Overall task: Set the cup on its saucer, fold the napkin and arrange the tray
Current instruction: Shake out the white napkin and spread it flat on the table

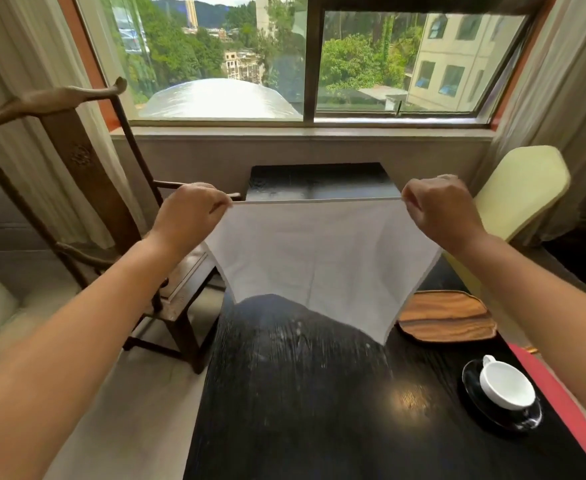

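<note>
A white cloth napkin point(319, 258) hangs spread in the air above the black table point(284, 393). My left hand point(191, 213) pinches its upper left corner and my right hand point(437, 206) pinches its upper right corner, pulling the top edge taut. The lower corners dangle free above the tabletop. At the right, a white cup point(506, 384) sits on a black saucer point(475, 400). Behind them a brown wooden tray point(447, 318) lies on the table, its left end hidden by the napkin.
A dark wooden chair point(87, 174) stands left of the table and a pale yellow chair point(523, 195) at the right. A red strip point(554, 396) runs along the table's right edge. The window sill point(302, 133) is beyond the far end.
</note>
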{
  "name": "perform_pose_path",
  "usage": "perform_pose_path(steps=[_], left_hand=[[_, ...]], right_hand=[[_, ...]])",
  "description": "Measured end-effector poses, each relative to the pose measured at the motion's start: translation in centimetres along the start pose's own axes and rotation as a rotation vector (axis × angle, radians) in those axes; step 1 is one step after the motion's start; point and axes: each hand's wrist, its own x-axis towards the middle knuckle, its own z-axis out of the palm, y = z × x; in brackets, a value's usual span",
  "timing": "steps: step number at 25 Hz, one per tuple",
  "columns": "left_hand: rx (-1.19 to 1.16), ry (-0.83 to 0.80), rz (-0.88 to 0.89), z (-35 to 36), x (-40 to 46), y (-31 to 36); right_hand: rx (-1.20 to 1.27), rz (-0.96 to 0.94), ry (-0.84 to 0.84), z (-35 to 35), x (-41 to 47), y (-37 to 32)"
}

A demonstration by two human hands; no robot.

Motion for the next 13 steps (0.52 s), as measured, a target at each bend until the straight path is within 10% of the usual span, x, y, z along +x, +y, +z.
perform_pose_path(steps=[13], left_hand=[[-0.064,-0.417,-0.212,11.0,-29.7,4.2]], right_hand=[[0.467,0.09,-0.428,7.6,-28.5,-6.3]])
